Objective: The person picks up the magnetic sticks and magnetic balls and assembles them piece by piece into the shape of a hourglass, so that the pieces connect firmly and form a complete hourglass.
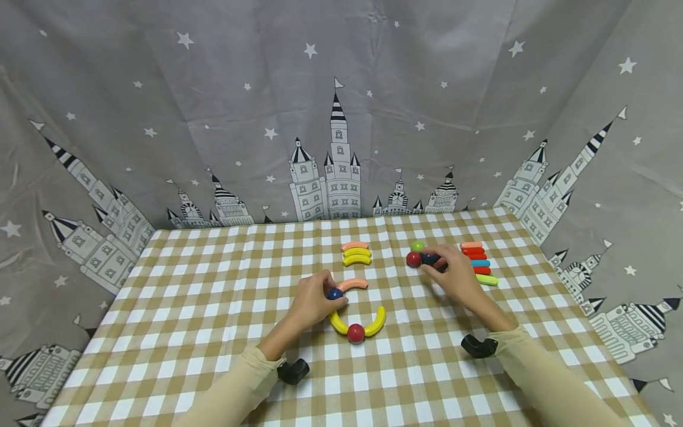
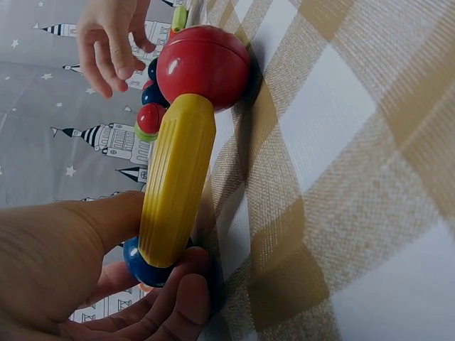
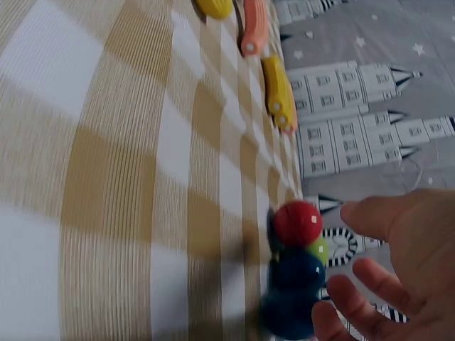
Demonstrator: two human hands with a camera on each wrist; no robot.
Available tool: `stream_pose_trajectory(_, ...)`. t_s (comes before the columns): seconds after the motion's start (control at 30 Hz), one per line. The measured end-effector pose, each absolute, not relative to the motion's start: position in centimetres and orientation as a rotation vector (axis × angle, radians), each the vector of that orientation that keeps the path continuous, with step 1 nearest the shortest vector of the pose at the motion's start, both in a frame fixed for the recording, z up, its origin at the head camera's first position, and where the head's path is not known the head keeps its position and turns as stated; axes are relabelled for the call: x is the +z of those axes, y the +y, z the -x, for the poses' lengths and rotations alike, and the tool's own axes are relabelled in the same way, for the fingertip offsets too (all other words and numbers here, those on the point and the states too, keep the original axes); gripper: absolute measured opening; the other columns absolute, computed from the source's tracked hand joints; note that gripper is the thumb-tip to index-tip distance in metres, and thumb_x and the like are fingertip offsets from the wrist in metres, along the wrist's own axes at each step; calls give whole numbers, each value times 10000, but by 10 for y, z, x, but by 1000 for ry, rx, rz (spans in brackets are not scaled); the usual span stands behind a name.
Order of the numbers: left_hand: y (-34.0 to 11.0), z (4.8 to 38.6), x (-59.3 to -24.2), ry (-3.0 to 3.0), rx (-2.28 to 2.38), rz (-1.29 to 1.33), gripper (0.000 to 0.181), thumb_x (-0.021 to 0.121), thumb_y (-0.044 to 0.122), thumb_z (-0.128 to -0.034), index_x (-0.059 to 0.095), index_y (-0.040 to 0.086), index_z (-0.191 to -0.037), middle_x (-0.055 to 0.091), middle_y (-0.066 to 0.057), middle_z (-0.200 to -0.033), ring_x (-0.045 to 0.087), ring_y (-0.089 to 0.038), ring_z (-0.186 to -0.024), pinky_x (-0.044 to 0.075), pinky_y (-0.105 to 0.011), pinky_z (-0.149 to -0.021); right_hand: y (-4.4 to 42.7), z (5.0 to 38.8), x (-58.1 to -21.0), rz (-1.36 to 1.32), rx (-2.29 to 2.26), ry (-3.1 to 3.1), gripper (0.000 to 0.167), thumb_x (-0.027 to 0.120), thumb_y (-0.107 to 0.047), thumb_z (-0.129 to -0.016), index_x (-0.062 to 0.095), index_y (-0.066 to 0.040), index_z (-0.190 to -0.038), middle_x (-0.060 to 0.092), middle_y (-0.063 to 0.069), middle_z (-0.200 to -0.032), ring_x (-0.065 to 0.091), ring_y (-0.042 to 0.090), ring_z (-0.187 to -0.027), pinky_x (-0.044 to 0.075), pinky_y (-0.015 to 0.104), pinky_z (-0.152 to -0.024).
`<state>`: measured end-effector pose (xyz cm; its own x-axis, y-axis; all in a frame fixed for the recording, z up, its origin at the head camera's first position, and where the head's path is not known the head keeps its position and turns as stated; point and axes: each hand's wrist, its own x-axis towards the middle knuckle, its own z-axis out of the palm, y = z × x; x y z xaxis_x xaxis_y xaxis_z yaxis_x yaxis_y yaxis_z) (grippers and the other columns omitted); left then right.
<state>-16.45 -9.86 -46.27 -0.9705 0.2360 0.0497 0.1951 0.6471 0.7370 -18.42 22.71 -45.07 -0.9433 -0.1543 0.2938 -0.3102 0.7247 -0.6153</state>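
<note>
My left hand [image 1: 313, 298] pinches a blue ball [image 1: 334, 293] between thumb and fingers. In the left wrist view a yellow curved rod [image 2: 178, 185] runs from that blue ball [image 2: 146, 266] to a red ball [image 2: 202, 67]. On the table a second yellow curved rod [image 1: 376, 321] meets the red ball [image 1: 356, 333], and a pink curved rod [image 1: 353, 284] extends from the blue one. Over a cluster of balls hovers my right hand [image 1: 456, 271], fingers apart, gripping nothing. Red [image 3: 297, 223], green [image 3: 318, 250] and dark blue balls [image 3: 298, 273] lie beside its fingers.
Yellow and pink curved rods [image 1: 356, 254] lie in a small row near the far middle. Straight coloured sticks [image 1: 480, 263] are lined up beyond my right hand. A checked cloth [image 1: 203, 308] covers the table, with a grey castle-print curtain [image 1: 224, 107] behind it.
</note>
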Motion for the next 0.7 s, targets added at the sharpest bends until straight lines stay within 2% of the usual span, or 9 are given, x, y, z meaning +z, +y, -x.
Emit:
stream_pose_trajectory(0.27,-99,164,-463,2797,1230,-368,350,894,163,-793,559,73,-845,563,-37,-751,484,-158,-670,389,-266,-553,243,183,-455,-223,922,-2743,427,819,-105,-885,661,-17,-1271,668,208,-1153,605,318,-858,504,381,-729)
stream_pose_trajectory(0.37,-99,164,-463,2798,1217,-367,357,894,167,-791,553,77,-844,552,-27,-742,480,-157,-662,387,-269,-550,246,184,-458,-204,903,-2761,432,823,-107,-880,649,-15,-1265,673,216,-1167,587,319,-853,493,373,-721)
stream_pose_trajectory(0.53,-99,165,-463,2799,1199,-359,360,895,175,-791,551,79,-843,545,-24,-737,477,-159,-657,385,-275,-548,247,187,-462,-147,880,-2792,411,814,-118,-884,630,-3,-1233,652,255,-1139,614,361,-896,514,441,-748)
stream_pose_trajectory(0.7,-100,164,-462,2799,1179,-349,365,899,191,-793,554,84,-845,545,-18,-737,478,-158,-660,382,-270,-552,248,189,-464,-86,903,-2820,354,810,-110,-881,610,7,-1148,696,260,-1074,661,380,-899,535,510,-790)
